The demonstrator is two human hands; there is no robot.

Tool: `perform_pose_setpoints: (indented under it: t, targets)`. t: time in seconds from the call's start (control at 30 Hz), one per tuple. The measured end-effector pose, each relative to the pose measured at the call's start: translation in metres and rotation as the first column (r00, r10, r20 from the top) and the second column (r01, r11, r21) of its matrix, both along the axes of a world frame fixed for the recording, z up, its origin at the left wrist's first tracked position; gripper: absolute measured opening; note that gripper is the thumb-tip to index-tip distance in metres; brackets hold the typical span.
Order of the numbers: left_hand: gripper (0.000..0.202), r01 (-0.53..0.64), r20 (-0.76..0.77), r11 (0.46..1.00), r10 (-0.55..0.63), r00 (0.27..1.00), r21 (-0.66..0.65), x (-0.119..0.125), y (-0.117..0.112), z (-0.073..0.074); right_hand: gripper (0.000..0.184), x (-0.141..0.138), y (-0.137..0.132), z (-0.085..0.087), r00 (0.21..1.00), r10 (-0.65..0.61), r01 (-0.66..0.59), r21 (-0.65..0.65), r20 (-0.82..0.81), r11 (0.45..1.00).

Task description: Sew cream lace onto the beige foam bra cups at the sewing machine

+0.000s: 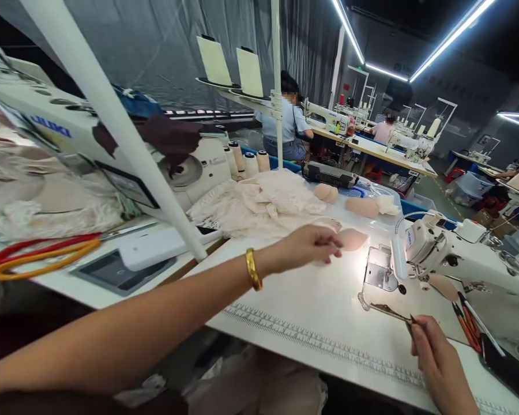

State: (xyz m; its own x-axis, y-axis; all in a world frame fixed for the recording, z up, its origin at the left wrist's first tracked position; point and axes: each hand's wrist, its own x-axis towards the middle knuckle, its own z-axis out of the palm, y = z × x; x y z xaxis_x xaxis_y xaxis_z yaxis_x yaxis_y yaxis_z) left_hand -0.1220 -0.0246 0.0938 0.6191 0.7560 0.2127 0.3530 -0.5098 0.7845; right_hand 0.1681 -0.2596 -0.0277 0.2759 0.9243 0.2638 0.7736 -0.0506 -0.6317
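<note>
My left hand (313,245), with a gold bangle at the wrist, hovers over the white table. Its fingers are loosely bent and apart, and nothing shows between them. Just beyond the fingertips lies a beige, leaf-shaped fabric piece (352,239). Near the table's front edge, my right hand (436,360) is closed on a small, thin pointed tool (410,323), mostly hidden by the fingers. The sewing machine (443,248) stands to the right, its lamp shining on the needle plate (378,274).
Cream lace fabric (263,199) is heaped behind my left hand. Beige pads (362,207) lie by a plastic tray. Orange-handled scissors (467,325) rest at the right. A white pole (112,127) slants across the left, beside another machine. A co-worker (283,124) sits farther back.
</note>
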Motion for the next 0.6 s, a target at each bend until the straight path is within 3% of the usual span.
perform_pose_setpoints:
  t: [0.1,0.2,0.4,0.53,0.6]
  targets:
    - [0.037,0.147,-0.067,0.985,-0.153,0.986,-0.085,0.010,-0.025,-0.034,0.023,-0.048,0.019,0.018,0.975,0.156,-0.176,0.122,0.160,0.977]
    - [0.037,0.263,-0.090,0.952,-0.279,0.956,-0.156,0.016,-0.033,-0.049,0.020,-0.074,0.037,0.026,0.899,0.154,-0.271,0.244,0.409,0.931]
    - [0.039,0.378,-0.087,0.891,-0.410,0.908,-0.251,0.024,-0.036,-0.055,0.026,-0.090,0.064,0.021,0.718,-0.003,-0.276,0.288,0.696,0.917]
    - [0.052,0.441,-0.066,0.826,-0.491,0.868,-0.350,0.023,-0.039,-0.054,0.034,-0.098,0.065,0.018,0.721,0.010,-0.280,0.279,0.692,0.918]
    - [0.060,0.467,-0.107,0.806,-0.534,0.839,-0.363,0.011,-0.033,-0.047,0.032,-0.087,0.055,0.016,0.741,0.003,-0.244,0.265,0.671,0.933]
